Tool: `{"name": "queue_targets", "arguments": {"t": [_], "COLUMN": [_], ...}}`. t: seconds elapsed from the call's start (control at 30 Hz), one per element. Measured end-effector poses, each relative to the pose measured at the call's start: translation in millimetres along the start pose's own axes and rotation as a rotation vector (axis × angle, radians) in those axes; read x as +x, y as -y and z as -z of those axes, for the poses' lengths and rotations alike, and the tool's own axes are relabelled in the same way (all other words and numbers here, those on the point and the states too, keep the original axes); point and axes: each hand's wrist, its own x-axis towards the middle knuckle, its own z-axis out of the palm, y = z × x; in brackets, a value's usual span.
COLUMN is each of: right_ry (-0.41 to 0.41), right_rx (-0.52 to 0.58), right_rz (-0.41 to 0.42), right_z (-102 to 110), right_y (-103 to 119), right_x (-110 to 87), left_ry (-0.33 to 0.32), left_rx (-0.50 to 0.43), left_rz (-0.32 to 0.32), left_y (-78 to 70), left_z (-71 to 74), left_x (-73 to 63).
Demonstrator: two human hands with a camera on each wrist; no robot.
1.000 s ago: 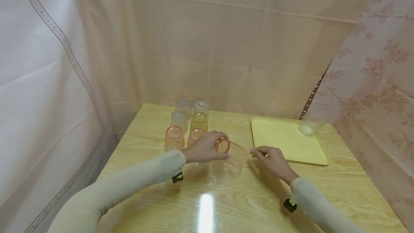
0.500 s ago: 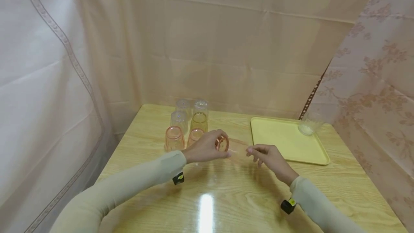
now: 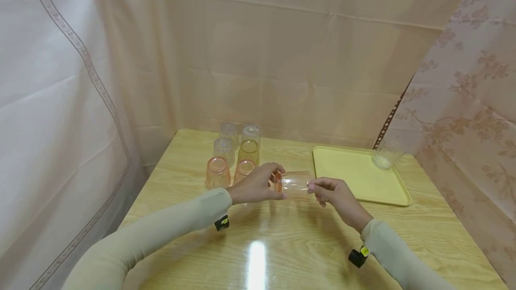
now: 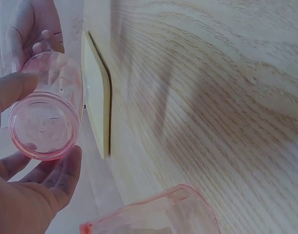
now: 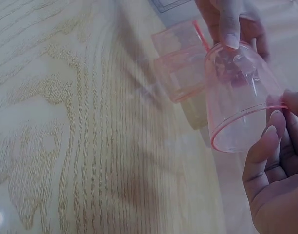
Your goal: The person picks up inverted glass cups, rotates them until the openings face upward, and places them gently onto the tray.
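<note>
Both hands hold a clear pink tumbler (image 3: 296, 183) on its side above the table. My left hand (image 3: 258, 185) grips it round the base end, thumb and fingers on opposite sides, as the left wrist view shows with the round base (image 4: 43, 127) facing that camera. At the mouth end my right hand (image 3: 337, 198) pinches the rim (image 5: 236, 122) between thumb and fingers. Just left of the left hand, two more pink tumblers stand upside down, one pink tumbler (image 3: 218, 172) at the outer left and another pink tumbler (image 3: 244, 170) partly behind the hand.
Behind the pink tumblers stand an upturned yellow tumbler (image 3: 248, 150) and several clear tumblers (image 3: 223, 147). A yellow tray (image 3: 350, 171) lies at the right, with a clear glass (image 3: 383, 159) tilted at its far right corner. Cloth curtains (image 3: 282, 57) surround the wooden table (image 3: 298, 245).
The held tumbler has turned from its base facing the head camera to lying sideways, mouth to the right. My right hand has shifted slightly left and now pinches its rim.
</note>
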Motion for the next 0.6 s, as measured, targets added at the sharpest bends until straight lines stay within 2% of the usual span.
{"name": "queue_targets", "arguments": {"t": [0.2,0.43,0.6], "right_ry": [-0.012,-0.052,-0.067], "right_rx": [0.008,0.020,-0.014], "right_rz": [0.008,0.049,0.076], "right_z": [-3.0,-4.8,-2.4], "right_y": [3.6,6.6,9.2], "right_x": [-0.7,0.6,2.5], "left_ry": [-0.003,-0.003,0.007], "left_rx": [0.043,0.049,0.059], "left_rz": [-0.003,0.018,0.028], "left_y": [-0.8,-1.7,-2.2], "left_z": [1.4,2.7,1.8], "left_x": [-0.4,-1.3,-0.5]}}
